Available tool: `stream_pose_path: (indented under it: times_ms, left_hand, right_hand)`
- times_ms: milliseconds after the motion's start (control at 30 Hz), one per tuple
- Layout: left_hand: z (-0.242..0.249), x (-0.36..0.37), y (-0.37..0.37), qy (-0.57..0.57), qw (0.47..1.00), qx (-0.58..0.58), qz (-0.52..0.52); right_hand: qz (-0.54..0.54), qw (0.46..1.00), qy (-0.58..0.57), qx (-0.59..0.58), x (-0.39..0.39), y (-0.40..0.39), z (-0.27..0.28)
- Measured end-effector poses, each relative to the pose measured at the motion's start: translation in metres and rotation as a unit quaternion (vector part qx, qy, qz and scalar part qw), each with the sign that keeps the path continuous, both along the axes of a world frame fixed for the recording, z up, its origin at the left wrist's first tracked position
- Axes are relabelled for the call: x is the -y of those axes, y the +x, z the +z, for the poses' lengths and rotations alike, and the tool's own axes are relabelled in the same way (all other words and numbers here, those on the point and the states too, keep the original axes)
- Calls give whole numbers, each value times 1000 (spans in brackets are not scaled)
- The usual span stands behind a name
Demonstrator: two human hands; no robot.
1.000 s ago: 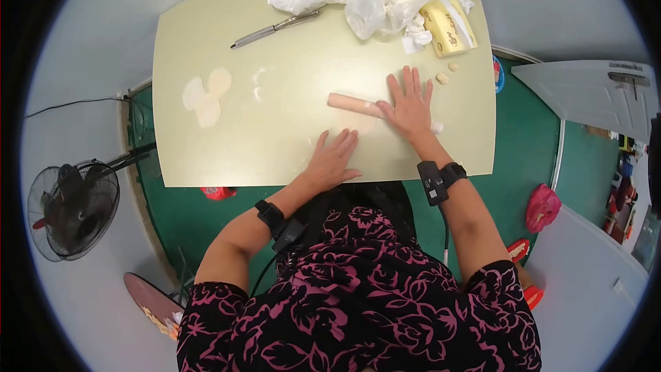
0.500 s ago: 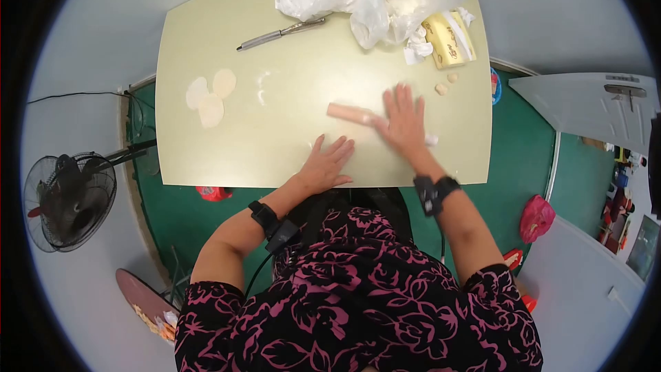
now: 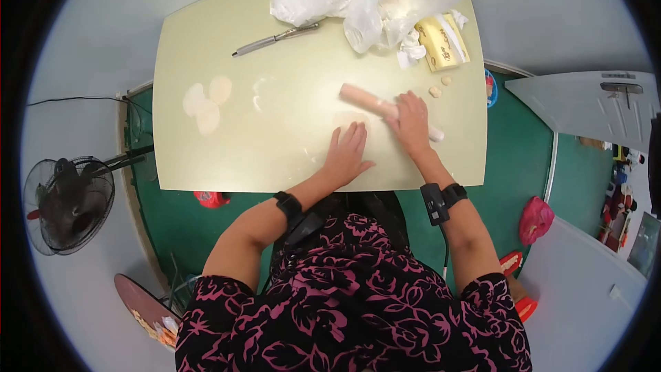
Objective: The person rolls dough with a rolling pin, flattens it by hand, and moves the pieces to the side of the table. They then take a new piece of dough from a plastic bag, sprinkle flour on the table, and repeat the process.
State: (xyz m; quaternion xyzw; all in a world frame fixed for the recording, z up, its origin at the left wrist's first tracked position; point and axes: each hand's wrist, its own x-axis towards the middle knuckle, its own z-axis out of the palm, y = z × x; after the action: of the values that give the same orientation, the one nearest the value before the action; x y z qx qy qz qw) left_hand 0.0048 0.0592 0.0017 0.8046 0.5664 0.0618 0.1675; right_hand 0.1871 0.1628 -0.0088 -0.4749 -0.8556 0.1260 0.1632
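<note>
A wooden rolling pin [image 3: 363, 96] lies slantwise on the table, its pale far end showing past my right hand [image 3: 413, 122]. That hand is closed over the pin, with fingers curled. Just left of it, my left hand [image 3: 346, 154] lies flat with fingers stretched out, its tips at a faint, thin round of dough [image 3: 350, 118] beside the pin. Two small dough pieces [image 3: 435, 91] sit beyond my right hand. At the left, thin dough rounds [image 3: 208, 118] rest close together, partly overlapping.
Plastic bags [image 3: 385, 3] with whitish contents stand at the table's back, beside a yellow tissue pack [image 3: 442, 43] and crumpled tissue [image 3: 411, 49]. A grey-handled tool [image 3: 265, 41] lies left of them. A fan [image 3: 71, 196] is at the left, and the door [image 3: 585, 96] at the right.
My right hand has gone from spread fingers to curled ones over the rolling pin, which has turned more slantwise. My left hand has moved forward and right, onto the dough's edge.
</note>
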Motion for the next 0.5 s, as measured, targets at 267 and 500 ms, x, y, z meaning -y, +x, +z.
stream_pose_path:
  times_ms: [267,500]
  left_hand:
    - [9,10,-8,-36,995,27,-86]
    - [-1,-6,-2,14,999,1,-30]
  right_hand:
    - [-43,998,5,-37,37,25,3]
    - [-104,993,17,-55,36,16,0]
